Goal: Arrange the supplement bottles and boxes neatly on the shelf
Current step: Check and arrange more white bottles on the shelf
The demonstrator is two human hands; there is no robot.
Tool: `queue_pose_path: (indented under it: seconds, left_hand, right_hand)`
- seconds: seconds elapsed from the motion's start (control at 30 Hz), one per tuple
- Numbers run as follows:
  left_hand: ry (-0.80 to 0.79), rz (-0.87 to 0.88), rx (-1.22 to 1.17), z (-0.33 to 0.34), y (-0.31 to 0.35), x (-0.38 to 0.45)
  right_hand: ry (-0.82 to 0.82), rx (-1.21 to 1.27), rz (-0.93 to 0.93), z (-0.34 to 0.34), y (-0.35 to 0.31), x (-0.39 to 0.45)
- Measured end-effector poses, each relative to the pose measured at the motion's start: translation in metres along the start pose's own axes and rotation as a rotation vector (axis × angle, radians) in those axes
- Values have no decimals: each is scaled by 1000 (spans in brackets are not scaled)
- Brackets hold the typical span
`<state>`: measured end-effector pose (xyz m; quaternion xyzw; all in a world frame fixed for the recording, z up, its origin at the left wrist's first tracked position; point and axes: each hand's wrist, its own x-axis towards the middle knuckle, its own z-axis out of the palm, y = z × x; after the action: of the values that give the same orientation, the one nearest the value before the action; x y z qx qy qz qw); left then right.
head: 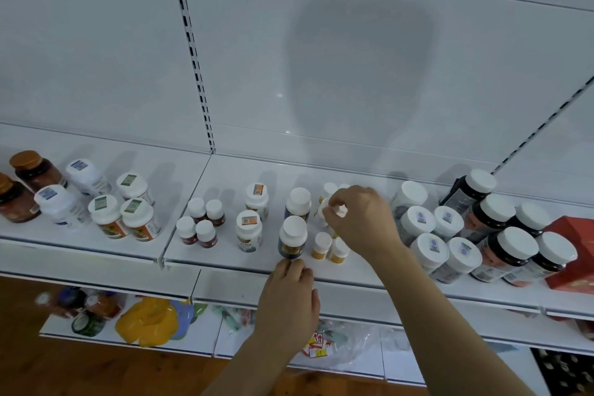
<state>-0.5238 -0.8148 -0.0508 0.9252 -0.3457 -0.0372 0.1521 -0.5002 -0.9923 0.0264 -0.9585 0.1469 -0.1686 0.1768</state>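
The small white-capped bottle (324, 212) sits in the middle section of the white shelf (225, 262), within a cluster of small yellow-labelled bottles (321, 246). The right hand (360, 219) reaches in from above, its fingers curled and pinching this bottle at the cap. Whether the bottle rests on the shelf or is lifted cannot be told.

Just left of that cluster, two dark blue bottles stand one behind the other. The left hand (289, 296) is at the shelf's front edge, its curled fingertips touching the base of the front dark blue bottle (292, 238); whether it actually grips cannot be told. The rear dark blue bottle (298, 202) stands upright behind it.

Further left stand two white bottles with orange stickers (249, 230) and four small brown bottles (201, 222) in a two-by-two block. The left shelf section carries white bottles with green stickers (123, 214) and amber bottles with brown caps (25, 183). To the right stand grey-labelled white-capped bottles (432, 231), dark white-capped bottles (511, 244) and a red box (575, 254).
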Motion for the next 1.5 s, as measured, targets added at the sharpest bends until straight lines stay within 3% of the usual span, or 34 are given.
queue_pose_path:
  seconds: [0.17, 0.23, 0.33, 0.5, 0.93, 1.5]
  left_hand:
    - [75, -87, -268, -23, 8, -4]
    - [221, -96, -429, -40, 16, -6]
    - [427, -161, -799, -76, 32, -5]
    - [505, -264, -1168, -120, 57, -7]
    - [640, -280, -1310, -124, 72, -10]
    - [668, -282, -1400, -132, 72, -10]
  right_hand:
    - [56, 346, 301, -56, -16, -24]
    - [58, 538, 401, -71, -25, -37]
    - [96, 772, 476, -83, -39, -55]
    - [186, 938, 494, -90, -54, -74]
    - [347, 1180, 444, -81, -79, -87]
    - [429, 1118, 422, -72, -90, -85]
